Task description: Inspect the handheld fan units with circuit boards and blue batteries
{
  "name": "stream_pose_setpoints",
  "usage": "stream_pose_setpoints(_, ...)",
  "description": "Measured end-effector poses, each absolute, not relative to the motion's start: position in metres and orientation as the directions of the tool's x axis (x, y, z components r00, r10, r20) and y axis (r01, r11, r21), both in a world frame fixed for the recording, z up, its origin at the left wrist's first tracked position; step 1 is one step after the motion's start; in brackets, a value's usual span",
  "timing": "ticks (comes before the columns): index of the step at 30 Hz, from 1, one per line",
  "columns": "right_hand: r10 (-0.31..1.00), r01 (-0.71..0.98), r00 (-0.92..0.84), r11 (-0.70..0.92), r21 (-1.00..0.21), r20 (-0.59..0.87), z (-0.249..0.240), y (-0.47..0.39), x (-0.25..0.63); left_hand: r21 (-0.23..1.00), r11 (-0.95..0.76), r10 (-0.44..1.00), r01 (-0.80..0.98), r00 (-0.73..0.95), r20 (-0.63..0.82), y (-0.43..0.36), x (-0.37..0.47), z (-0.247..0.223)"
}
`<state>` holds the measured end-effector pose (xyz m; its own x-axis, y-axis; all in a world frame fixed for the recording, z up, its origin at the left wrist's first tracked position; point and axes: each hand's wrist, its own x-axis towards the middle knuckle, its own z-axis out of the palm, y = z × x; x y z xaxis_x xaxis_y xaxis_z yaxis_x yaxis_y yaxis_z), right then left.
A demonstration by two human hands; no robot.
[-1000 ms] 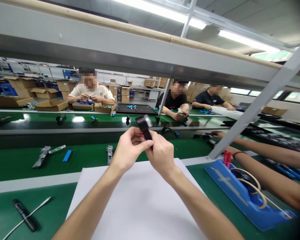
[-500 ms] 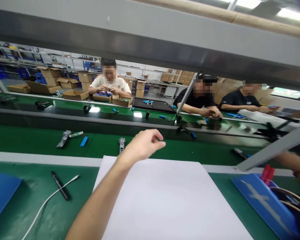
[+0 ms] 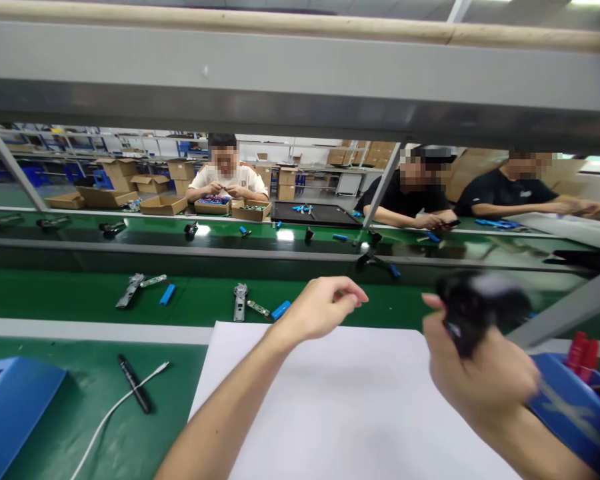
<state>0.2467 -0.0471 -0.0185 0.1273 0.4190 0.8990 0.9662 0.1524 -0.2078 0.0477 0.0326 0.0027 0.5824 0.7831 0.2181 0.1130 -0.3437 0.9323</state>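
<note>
My right hand (image 3: 480, 373) is wrapped round a black device (image 3: 480, 307), blurred by motion, above the right side of the white sheet (image 3: 350, 400). My left hand (image 3: 327, 307) hovers over the sheet's far edge, fingers curled with a gap between thumb and fingertips, holding nothing. Just left of it, a grey housing (image 3: 240, 302) with a small circuit board (image 3: 257, 308) and a blue cell (image 3: 281, 310) lies on the green belt (image 3: 55, 293). Farther left lie another grey housing (image 3: 130, 291), board and blue cell (image 3: 167, 294).
A black marker (image 3: 133, 383) and white cable (image 3: 103, 423) lie left of the sheet. Blue bins (image 3: 25, 407) flank the work area. A metal beam (image 3: 280, 67) crosses overhead. Several people sit beyond the belt, near open cartons (image 3: 163, 205).
My right hand has come into view from the right with the black device. My left hand has shifted right, uncovering the board and blue cell by the nearer housing. The view has tilted.
</note>
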Motion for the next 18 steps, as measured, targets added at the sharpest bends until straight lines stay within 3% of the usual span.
stream_pose_setpoints(2,0.404,0.977,0.112,0.120,-0.175,0.908,-0.020,-0.025,0.233,0.963,-0.253,0.823,-0.091,0.503,0.264,0.033,0.058,-0.002)
stream_pose_setpoints(4,0.494,0.974,0.063,0.160,-0.162,0.867,-0.025,0.001,0.212,0.939,-0.253,0.854,-0.235,0.402,0.331,0.036,0.065,-0.008)
stream_pose_setpoints(7,0.716,0.947,-0.027,0.242,-0.212,0.698,-0.034,0.033,0.184,0.916,-0.303,0.913,-0.264,0.195,0.358,0.049,0.067,-0.019)
stream_pose_setpoints(9,0.826,0.886,-0.085,0.318,-0.336,0.557,-0.038,0.047,0.176,0.929,-0.254,0.952,-0.268,0.100,0.289,0.063,0.059,-0.026)
stream_pose_setpoints(14,0.907,0.575,-0.250,0.420,-0.703,0.338,-0.040,0.073,0.187,0.953,-0.028,0.961,-0.300,0.255,0.108,0.100,0.018,-0.045)
stream_pose_setpoints(18,0.924,0.512,-0.243,0.382,-0.770,0.296,-0.054,0.090,0.200,0.956,0.108,0.931,-0.272,0.365,-0.001,0.114,0.002,-0.066)
